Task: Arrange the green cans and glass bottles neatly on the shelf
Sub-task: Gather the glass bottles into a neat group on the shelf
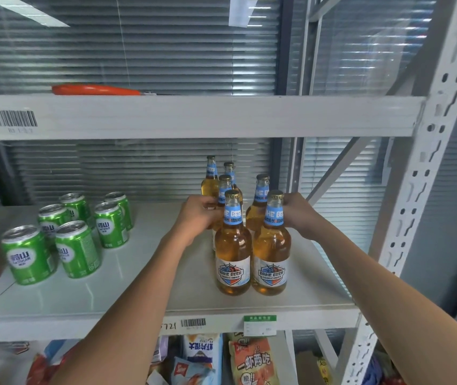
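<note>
On the middle shelf [166, 298], six glass bottles [233, 245] stand upright in a tight cluster. At nine o'clock of the cluster the left hand [199, 215] closes around a bottle's neck; at three o'clock the right hand [298, 215] grips the front right bottle's neck. Well off toward nine o'clock stand six green cans [77, 248], apart from both hands.
</note>
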